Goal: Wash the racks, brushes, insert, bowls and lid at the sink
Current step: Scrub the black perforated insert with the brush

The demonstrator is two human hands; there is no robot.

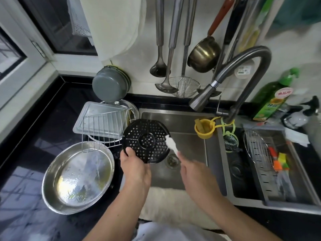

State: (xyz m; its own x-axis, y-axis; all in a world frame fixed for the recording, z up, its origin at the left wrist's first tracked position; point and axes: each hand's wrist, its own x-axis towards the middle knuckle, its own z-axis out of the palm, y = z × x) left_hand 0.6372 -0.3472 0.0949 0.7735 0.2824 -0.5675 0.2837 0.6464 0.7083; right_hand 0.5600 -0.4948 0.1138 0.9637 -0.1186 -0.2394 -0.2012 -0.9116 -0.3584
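Black perforated insert point(146, 140) hangs over the sink point(187, 119), pinched at its rim by the left hand point(134, 165); the right hand point(192, 168) grips a white brush point(171, 144). Hard scrubbing could slip the wet insert loose.

Glossy black bench point(26, 180) left of the steel sink point(189, 122); white-framed window point(22, 54) above, pale wall point(139, 72) behind, daylit.

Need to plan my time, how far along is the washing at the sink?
Looks done: wire rack and steel bowl sit wet on the counter left of the sink. In hand: left hand holds the black perforated insert, right hand scrubs it with a white brush. Left: probably the coloured brushes in the right basin.
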